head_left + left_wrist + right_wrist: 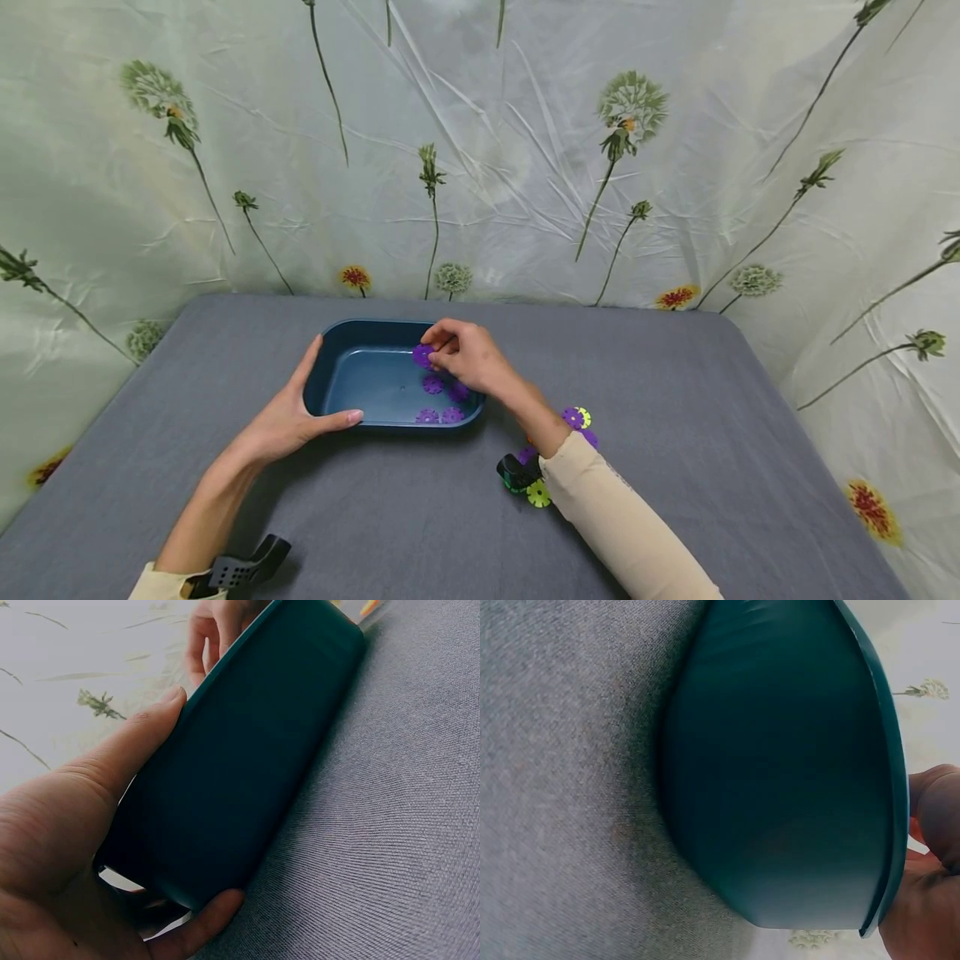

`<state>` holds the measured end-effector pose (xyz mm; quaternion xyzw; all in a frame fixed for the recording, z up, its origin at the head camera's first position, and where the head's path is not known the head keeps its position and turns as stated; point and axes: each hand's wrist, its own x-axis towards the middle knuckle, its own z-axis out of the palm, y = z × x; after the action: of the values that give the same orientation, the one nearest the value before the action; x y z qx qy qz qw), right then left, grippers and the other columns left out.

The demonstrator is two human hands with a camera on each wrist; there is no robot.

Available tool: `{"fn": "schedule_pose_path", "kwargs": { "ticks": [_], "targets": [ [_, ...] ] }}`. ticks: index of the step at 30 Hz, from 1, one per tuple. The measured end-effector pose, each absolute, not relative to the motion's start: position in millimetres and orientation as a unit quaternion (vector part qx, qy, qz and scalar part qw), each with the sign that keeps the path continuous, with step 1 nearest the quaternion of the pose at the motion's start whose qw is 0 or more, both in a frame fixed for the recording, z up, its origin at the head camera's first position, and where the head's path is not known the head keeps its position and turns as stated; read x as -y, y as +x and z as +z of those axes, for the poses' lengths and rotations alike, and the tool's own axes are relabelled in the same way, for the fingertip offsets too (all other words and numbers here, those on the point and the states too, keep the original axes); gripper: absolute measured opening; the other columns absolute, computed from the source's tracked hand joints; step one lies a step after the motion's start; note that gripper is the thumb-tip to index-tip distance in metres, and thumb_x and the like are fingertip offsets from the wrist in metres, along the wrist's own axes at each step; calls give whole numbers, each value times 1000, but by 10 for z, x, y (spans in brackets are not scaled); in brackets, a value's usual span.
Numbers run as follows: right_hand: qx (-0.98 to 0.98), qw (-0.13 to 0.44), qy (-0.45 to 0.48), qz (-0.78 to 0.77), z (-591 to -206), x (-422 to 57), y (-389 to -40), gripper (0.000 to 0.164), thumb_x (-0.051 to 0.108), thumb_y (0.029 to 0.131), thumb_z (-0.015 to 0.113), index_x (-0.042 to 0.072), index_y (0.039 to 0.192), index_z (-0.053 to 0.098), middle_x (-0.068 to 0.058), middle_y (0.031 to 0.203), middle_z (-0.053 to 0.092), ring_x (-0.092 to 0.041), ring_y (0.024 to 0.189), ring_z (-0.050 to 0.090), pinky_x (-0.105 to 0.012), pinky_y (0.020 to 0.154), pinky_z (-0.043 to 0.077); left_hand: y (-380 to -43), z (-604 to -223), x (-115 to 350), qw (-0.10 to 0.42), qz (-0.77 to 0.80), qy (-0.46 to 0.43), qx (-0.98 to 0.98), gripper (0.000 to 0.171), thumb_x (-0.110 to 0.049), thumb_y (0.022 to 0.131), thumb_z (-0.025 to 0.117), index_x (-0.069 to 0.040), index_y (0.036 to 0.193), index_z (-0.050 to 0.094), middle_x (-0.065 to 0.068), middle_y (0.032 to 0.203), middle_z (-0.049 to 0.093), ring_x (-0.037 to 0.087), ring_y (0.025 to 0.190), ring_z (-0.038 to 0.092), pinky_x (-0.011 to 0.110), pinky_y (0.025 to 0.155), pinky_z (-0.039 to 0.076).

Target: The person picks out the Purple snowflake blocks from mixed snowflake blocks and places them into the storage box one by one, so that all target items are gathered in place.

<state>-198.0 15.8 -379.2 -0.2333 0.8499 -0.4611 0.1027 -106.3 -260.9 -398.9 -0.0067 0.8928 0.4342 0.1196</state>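
A blue plastic tub point(369, 382) with rounded corners sits on the cloth-covered table. My left hand point(288, 419) grips its left end, thumb along the near rim and the other fingers round the side; the left wrist view shows the thumb point(146, 731) at the rim and a fingertip low on the wall. Over the tub's right part, my right hand point(474, 357) pinches a purple notched disc point(422, 357) between thumb and fingers. Several similar purple discs point(432, 383) lie below it at the tub's right end. The tub's wall hides the disc in the right wrist view.
A loose group of notched discs, purple point(573, 417) and yellow-green point(538, 493) among them, lies right of the tub, partly covered by the right forearm and the black wrist camera point(519, 472). Behind the grey tablecloth point(675, 400) hangs a flower-patterned curtain point(525, 167).
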Motion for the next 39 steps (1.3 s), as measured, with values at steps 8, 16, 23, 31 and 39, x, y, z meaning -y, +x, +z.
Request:
{"fn": "schedule_pose_path", "kwargs": {
  "ticks": [8, 16, 23, 31, 39],
  "targets": [
    [-866, 107, -227, -432, -3789, -70, -2023, 16, 3, 99, 69, 7, 114, 73, -11, 103, 71, -16, 84, 67, -23, 73, 55, -1072, -3984, 2616, 120, 434, -5, -893, 133, -44, 85, 85, -34, 165, -21, 26, 174, -7, 59, 155, 10, 82, 113, 21],
    [-876, 114, -217, -416, -3792, 68, -2055, 18, 0, 99, 67, 7, 113, 74, -10, 100, 70, -15, 82, 64, -21, 72, 52, -1082, -3963, 2621, 119, 432, -8, -894, 132, -46, 85, 84, -35, 165, -21, 26, 174, -6, 59, 155, 10, 81, 114, 21],
    [-883, 123, -216, -399, -3852, 151, -2065, 21, -2, 97, 66, 7, 114, 75, -9, 97, 72, -11, 77, 62, -18, 69, 49, -1080, -3982, 2618, 119, 434, -8, -893, 133, -45, 85, 85, -35, 165, -21, 27, 174, -5, 59, 155, 10, 81, 114, 20],
    [-891, 122, -219, -380, -3887, 189, -2056, 24, -2, 97, 67, 7, 118, 75, -9, 100, 72, -11, 81, 63, -19, 70, 47, -1080, -3979, 2614, 119, 431, -10, -895, 133, -46, 85, 84, -35, 164, -21, 28, 174, -4, 60, 154, 13, 81, 113, 22],
    [-893, 125, -213, -377, -3878, 160, -2004, 26, 0, 98, 68, 8, 122, 73, -8, 110, 73, -17, 93, 68, -26, 80, 54, -1068, -3992, 2621, 120, 438, -4, -891, 131, -43, 86, 84, -36, 164, -21, 28, 174, -5, 59, 153, 13, 81, 113, 22]
  ]
}}
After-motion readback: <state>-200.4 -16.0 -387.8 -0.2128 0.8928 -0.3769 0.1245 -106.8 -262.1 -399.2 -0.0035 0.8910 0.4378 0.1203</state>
